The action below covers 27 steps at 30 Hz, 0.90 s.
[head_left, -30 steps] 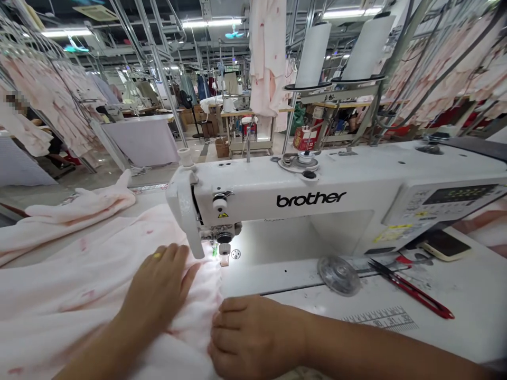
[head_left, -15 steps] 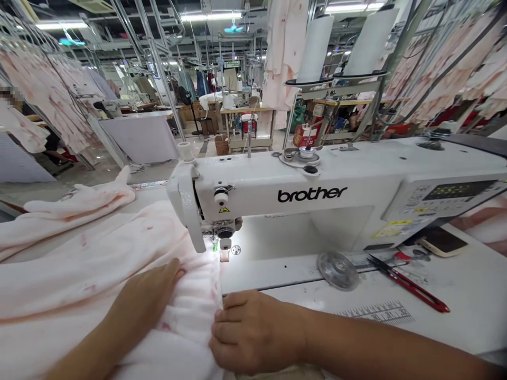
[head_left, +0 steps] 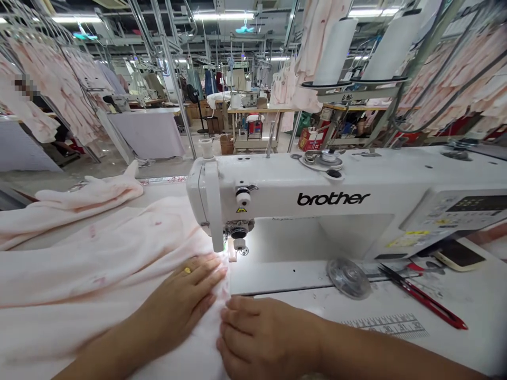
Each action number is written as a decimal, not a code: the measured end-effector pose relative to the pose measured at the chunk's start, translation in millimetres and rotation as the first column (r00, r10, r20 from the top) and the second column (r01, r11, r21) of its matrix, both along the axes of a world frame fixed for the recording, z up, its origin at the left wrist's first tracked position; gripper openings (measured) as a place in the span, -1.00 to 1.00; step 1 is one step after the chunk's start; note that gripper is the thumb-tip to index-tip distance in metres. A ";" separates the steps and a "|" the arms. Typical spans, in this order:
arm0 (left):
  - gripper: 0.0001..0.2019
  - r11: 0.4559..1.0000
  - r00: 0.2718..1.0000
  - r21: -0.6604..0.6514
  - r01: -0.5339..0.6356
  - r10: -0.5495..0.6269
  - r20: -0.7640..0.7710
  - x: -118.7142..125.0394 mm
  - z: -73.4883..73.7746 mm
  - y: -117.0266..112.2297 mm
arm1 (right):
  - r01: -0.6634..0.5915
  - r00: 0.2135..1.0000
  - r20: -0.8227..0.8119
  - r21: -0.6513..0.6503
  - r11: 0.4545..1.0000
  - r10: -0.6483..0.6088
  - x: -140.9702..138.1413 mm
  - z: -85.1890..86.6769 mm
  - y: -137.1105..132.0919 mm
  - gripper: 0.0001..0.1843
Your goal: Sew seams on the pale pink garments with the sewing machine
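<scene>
A pale pink fabric [head_left: 99, 264] lies spread over the table and runs under the presser foot [head_left: 233, 254] of a white Brother sewing machine [head_left: 332, 200]. My left hand [head_left: 182, 303] lies flat on the fabric, fingers stretched toward the needle, with a yellow ring on one finger. My right hand [head_left: 261, 338] is closed, knuckles curled, pinching the fabric's edge just in front of the foot. The two hands almost touch.
Red-handled thread snips [head_left: 423, 301] and a clear round disc [head_left: 348, 277] lie on the table right of the needle. A phone [head_left: 459, 256] rests under the machine's control panel. More pink fabric [head_left: 79, 203] is piled at back left. Garments hang on racks behind.
My left hand slid back under a fold, then came forward again to lie flat beside the presser foot. My right hand stayed gripping the edge. The view shifted slightly left.
</scene>
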<state>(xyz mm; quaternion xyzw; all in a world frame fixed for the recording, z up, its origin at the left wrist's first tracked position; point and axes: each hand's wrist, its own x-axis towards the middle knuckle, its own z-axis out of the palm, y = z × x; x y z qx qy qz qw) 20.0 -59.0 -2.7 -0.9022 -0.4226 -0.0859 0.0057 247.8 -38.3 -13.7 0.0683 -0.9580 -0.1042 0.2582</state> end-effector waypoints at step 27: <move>-0.79 0.850 0.846 0.062 -0.523 0.527 -0.083 1.6 8.1 7.4 | 0.227 0.962 -0.137 -0.078 0.971 -0.236 -6.6 -0.8 21.5 -0.74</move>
